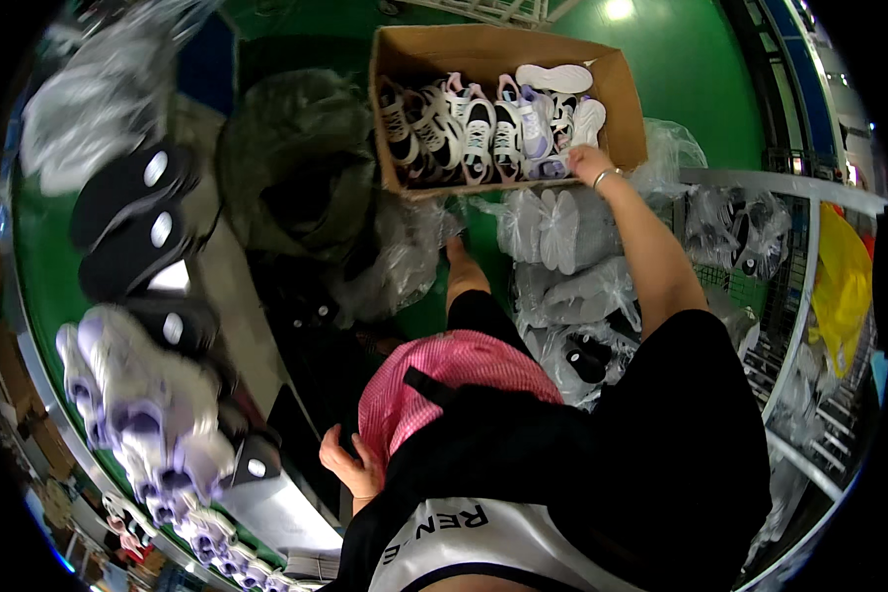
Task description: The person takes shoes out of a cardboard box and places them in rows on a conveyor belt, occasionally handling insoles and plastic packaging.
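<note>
At the right end of a cardboard box (397, 158), my right hand (590, 165) reaches over the near rim. Its fingers are closed at the lower end of a pale sneaker (588, 121), partly hiding it. Rows of white sneakers with black panels (479, 133) fill the left and middle of the box, with lilac-and-white sneakers (535, 128) to their right. One pale shoe (555, 78) lies sideways on top at the back. Down by my left side, my left hand (351, 466) hangs open with fingers apart and nothing in it, beside the bench's edge.
On the left bench stand black shoe pieces (133, 222) and white-and-lilac sneakers (143, 395). A dark green bag (291, 148) sits between bench and box. Clear-bagged shoes (562, 232) lie below the box. A metal rack (794, 296) with a yellow bag (839, 286) stands right.
</note>
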The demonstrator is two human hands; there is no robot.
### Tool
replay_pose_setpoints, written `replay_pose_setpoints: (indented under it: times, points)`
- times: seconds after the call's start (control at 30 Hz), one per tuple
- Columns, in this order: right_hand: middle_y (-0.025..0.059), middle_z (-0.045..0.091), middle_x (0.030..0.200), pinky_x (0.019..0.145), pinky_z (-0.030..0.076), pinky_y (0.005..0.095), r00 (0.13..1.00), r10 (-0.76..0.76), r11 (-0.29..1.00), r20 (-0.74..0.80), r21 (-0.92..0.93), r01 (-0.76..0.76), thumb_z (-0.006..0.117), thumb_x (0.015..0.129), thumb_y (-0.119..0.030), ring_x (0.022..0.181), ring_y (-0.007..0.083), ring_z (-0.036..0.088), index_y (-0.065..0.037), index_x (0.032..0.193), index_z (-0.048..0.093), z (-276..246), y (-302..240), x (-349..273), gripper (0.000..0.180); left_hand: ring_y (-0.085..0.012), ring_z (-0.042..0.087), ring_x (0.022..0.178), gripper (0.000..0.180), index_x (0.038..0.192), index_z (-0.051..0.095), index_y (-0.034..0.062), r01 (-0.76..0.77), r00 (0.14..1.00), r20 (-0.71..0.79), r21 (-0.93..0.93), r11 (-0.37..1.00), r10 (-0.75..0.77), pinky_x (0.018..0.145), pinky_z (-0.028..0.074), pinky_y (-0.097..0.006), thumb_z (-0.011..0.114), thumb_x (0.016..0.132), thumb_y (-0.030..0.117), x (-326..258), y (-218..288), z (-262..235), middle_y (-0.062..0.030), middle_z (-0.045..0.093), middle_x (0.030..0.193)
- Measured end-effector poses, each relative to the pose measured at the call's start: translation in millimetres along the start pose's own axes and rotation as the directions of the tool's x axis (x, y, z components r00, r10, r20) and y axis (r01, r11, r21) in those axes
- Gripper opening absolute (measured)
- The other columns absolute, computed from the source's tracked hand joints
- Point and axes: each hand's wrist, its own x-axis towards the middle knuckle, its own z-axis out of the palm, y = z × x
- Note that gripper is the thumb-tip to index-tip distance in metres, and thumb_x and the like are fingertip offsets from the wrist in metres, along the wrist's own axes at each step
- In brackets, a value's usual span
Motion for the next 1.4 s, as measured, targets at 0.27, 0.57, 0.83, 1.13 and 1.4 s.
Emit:
replay_pose_setpoints:
  times: [0.27,0.57,0.83,1.13,1.4]
  points:
    - [0.0184,0.051,0.097,0.077,0.040,0.0382,0.988,0.126,0.989,0.084,-0.095,-0.118,0.051,0.073,-0.014,0.089,0.0334,0.050,-0.008,0.108,0.044,49.8,88.3,127.9,0.035,-0.0230,0.049,0.077,0.020,0.096,0.047,-0.0019,-0.104,0.956,0.250,-0.195,0.975,0.151,0.069,0.040,-0.030,0.048,0.076,-0.003,202.9,153.9,135.5,-0.0135,0.051,0.087]
    - [0.0049,0.038,0.122,0.094,0.027,0.0377,0.920,-0.374,0.741,0.121,-0.558,0.374,0.047,0.068,0.003,0.118,0.0216,0.028,-0.015,0.116,0.039,115.2,162.0,278.7,0.052,-0.0191,0.052,0.084,0.021,0.098,0.048,-0.0006,0.050,0.782,0.575,-0.443,0.895,0.241,0.074,0.041,-0.027,0.049,0.079,0.007,319.4,295.3,376.4,-0.0128,0.054,0.090]
    - [0.0028,0.056,0.085,0.083,0.031,0.0359,0.892,-0.404,0.716,0.203,-0.537,0.446,0.059,0.067,-0.020,0.091,0.0187,0.047,-0.011,0.086,0.050,74.2,174.5,276.1,0.023,-0.0227,0.051,0.091,0.034,0.106,0.050,0.0103,-0.623,0.146,0.663,-0.515,0.589,0.734,0.074,0.042,-0.036,0.050,0.072,0.009,256.1,316.3,543.0,-0.0055,0.049,0.109]
    - [0.0083,0.058,0.077,0.061,0.043,0.0295,0.945,0.325,0.762,-0.036,0.601,-0.239,0.060,0.072,-0.034,0.070,0.0190,0.056,-0.001,0.088,0.053,23.7,190.6,219.3,0.038,-0.0220,0.051,0.085,0.019,0.087,0.054,0.0079,-0.887,-0.063,0.738,-0.351,0.301,0.672,0.069,0.043,-0.035,0.051,0.069,0.012,244.2,349.7,597.4,-0.0054,0.050,0.092]
    - [0.0104,0.053,0.099,0.077,0.039,0.0278,0.900,0.371,-0.040,0.228,0.973,-0.229,0.057,0.073,-0.018,0.089,0.0178,0.051,0.005,0.107,0.044,-14.7,185.0,135.5,0.043,-0.0239,0.048,0.081,0.018,0.081,0.054,0.0052,-0.741,-0.041,0.652,-0.529,0.414,0.757,0.068,0.044,-0.032,0.050,0.064,0.011,272.3,392.6,454.4,-0.0090,0.051,0.084]
